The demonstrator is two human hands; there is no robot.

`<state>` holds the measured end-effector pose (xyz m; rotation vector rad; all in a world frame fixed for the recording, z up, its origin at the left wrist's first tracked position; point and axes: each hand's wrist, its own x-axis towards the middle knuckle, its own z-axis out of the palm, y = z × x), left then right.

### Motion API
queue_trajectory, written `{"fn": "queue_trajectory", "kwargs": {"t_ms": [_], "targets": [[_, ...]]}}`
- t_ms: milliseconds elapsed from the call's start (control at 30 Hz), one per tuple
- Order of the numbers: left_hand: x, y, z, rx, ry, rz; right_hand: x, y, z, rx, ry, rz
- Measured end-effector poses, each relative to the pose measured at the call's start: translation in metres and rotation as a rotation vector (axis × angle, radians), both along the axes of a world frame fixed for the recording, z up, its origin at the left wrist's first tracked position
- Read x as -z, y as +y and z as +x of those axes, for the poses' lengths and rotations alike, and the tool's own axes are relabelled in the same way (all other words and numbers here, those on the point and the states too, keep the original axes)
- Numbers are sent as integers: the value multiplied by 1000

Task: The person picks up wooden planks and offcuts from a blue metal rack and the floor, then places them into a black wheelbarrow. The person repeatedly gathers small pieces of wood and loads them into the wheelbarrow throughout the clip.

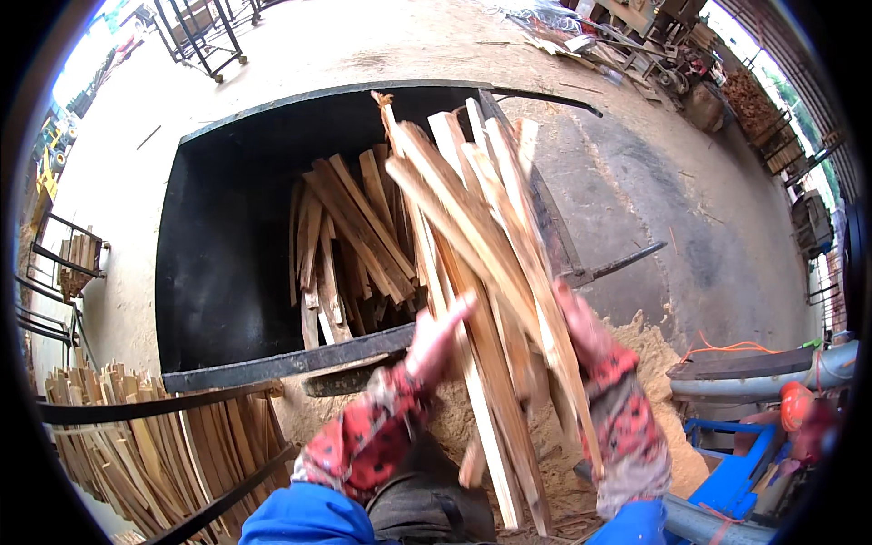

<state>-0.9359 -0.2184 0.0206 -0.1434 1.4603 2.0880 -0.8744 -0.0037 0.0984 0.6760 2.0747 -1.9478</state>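
Clasping a bundle of wood strips (481, 272) between left hand (436, 331) and right hand (581, 327), over the black bin (227, 263)

No packages, labels, signs or screens can be seen here. Nothing in view has a wrapper, a sticker or a lit display on it. The things far off at the edges are too small and blurry to tell if any of them is a box or a sign.
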Motion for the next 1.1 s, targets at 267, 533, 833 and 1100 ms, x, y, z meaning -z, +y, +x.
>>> {"fn": "queue_trajectory", "kwargs": {"t_ms": [267, 533, 833, 1100], "targets": [[121, 8, -195, 137, -31, -468, 115, 28, -121, -160, 221, 805], [167, -8, -141, 433, -18, -561, 156, -18, -67, -290, 51, 1008], [219, 2, -150, 276, 237, -853, 146, -65, -109, -412, -201, 1070], [208, 1, -151, 585, 147, -891, 9, -15, -21, -194, -83, 240]]}}
